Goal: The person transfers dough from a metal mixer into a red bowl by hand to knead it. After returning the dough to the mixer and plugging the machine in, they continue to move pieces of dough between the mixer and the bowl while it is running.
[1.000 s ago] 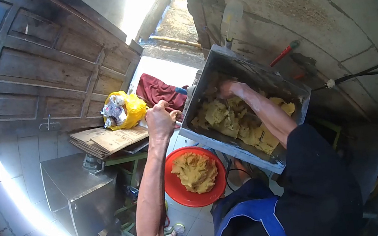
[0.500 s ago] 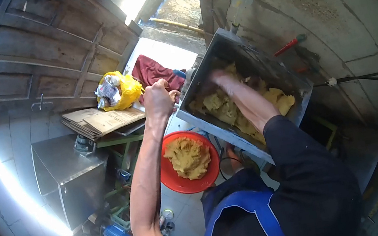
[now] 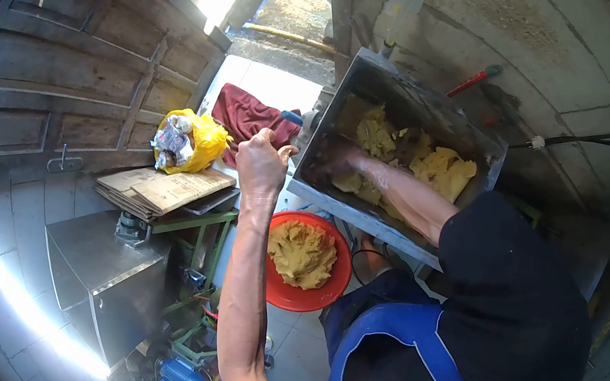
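Observation:
A metal trough [image 3: 447, 82] holds yellowish dough [image 3: 440, 170] in torn lumps. My right hand [image 3: 338, 158] reaches down inside it, near the left wall; shadow and blur hide the fingers. Just outside the trough's left corner, my left hand [image 3: 262, 165] is closed in a fist with the thumb sticking out. Whatever it may grip is hidden. Close by, a blue handle [image 3: 292, 117] juts from the trough's side. Below, on the floor, a red basin [image 3: 344, 267] carries a big rough mound of the same dough [image 3: 303, 254].
A maroon cloth [image 3: 242, 113] lies on a white surface beyond my left hand. To its left are a yellow plastic bag [image 3: 207, 142] and flattened cardboard [image 3: 170, 187]. A metal cabinet [image 3: 126, 257] and blue motor [image 3: 181, 376] stand left. A power cable [image 3: 589, 139] runs right.
My right hand has shifted left and nearer to me inside the trough, uncovering more dough behind it. My left hand stays closed at the corner, its thumb now more extended.

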A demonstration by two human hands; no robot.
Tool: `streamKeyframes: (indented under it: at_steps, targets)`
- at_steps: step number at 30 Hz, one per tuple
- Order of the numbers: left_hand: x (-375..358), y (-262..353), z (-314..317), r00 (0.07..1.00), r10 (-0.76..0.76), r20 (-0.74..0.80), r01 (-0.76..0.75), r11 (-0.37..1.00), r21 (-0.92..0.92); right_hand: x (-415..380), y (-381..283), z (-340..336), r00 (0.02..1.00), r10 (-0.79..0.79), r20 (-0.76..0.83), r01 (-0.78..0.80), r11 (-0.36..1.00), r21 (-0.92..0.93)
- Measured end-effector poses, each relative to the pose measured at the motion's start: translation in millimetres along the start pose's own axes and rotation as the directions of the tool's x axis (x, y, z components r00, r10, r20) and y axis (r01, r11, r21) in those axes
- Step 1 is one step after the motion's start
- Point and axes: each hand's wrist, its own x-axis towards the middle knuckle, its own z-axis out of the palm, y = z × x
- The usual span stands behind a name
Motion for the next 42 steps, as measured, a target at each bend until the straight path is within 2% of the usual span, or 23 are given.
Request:
streamKeyframes:
  at_steps: [4,5,7,10,11,13,14,15,16,18,20,24,26,28,29,30,31,33,34,35,37,39,42]
  targets:
    - [1,-5,5,0.994,0.062,-0.089,-0.065,0.998,-0.025,14,9,11,1.000,0.003,0.021,-0.004,0.999,0.039]
    - [1,-4,5,0.999,-0.038,0.012,0.039,0.997,-0.066,13,5,15,1.000,0.012,0.025,-0.013,0.999,0.038]
    - [-1,-5,6,0.997,0.017,-0.070,-0.018,1.000,-0.021,15,3,16,0.999,0.018,0.035,-0.019,0.999,0.033]
    - [1,-2,2,0.999,-0.036,0.008,0.037,0.998,-0.042,15,8,13,0.998,0.023,0.058,-0.026,0.998,0.049]
    - [-2,-1,3,0.999,-0.010,-0.046,0.009,1.000,-0.015,17,7,15,0.998,0.030,0.062,-0.033,0.998,0.049]
    - [-2,-2,3,0.999,-0.004,-0.051,0.000,0.998,-0.071,25,11,22,0.997,0.046,0.058,-0.049,0.998,0.049]
    - [-1,-3,5,0.994,0.052,-0.094,-0.053,0.999,-0.009,30,13,27,0.997,0.056,0.058,-0.058,0.997,0.049]
    - [3,-13,13,1.000,-0.011,-0.010,0.010,0.988,-0.153,36,17,30,0.997,0.063,0.051,-0.066,0.997,0.049]
    - [7,-9,9,0.999,0.008,-0.034,-0.011,0.995,-0.097,42,20,30,0.996,0.071,0.052,-0.073,0.996,0.047]
    - [1,-4,3,0.999,0.015,-0.034,-0.016,1.000,-0.017,45,25,36,0.993,0.076,0.085,-0.082,0.994,0.068]
    - [6,-7,5,0.998,0.016,-0.062,-0.018,0.999,-0.032,47,26,34,0.988,0.066,0.139,-0.078,0.994,0.080]
    - [4,-3,4,0.999,-0.018,-0.040,0.015,0.997,-0.076,28,18,15,0.939,0.003,0.345,-0.077,0.977,0.200]
    - [2,-5,4,0.998,0.017,-0.065,-0.023,0.995,-0.097,17,20,-1,0.895,-0.072,0.440,-0.104,0.926,0.363]
    - [0,-5,8,0.999,-0.015,-0.049,0.011,0.997,-0.082,6,25,-8,0.861,-0.168,0.480,-0.229,0.715,0.661]
    - [1,-6,7,0.998,-0.035,-0.045,0.032,0.998,-0.056,5,27,-12,0.847,-0.152,0.509,-0.350,0.561,0.750]
    - [1,-8,8,0.999,-0.035,-0.028,0.033,0.998,-0.058,1,20,-26,0.780,0.047,0.624,-0.579,0.430,0.693]
    - [2,-8,8,0.999,-0.041,-0.027,0.040,0.998,-0.052,1,10,-42,0.779,0.039,0.626,-0.578,0.430,0.694]
    - [1,-8,8,0.999,-0.046,-0.014,0.043,0.989,-0.141,1,-12,-60,0.880,0.092,0.466,-0.363,0.762,0.536]
    - [1,-7,7,0.998,-0.060,0.014,0.061,0.990,-0.125,15,9,14,0.999,-0.001,0.054,-0.014,0.960,0.281]
    - [1,-7,6,0.998,-0.060,0.018,0.062,0.990,-0.124,11,1,9,0.998,0.001,0.056,-0.016,0.959,0.283]
    - [-1,-6,7,0.997,0.004,-0.076,-0.006,1.000,-0.025,4,-18,-10,0.975,-0.195,-0.107,0.185,0.978,-0.100]
    - [1,-7,9,0.998,-0.019,-0.054,0.016,0.998,-0.058,17,14,31,0.984,-0.171,-0.049,0.167,0.983,-0.082]
    - [-1,-8,8,0.999,-0.035,-0.038,0.032,0.997,-0.074,36,27,42,0.991,-0.076,0.108,0.077,0.997,-0.008]
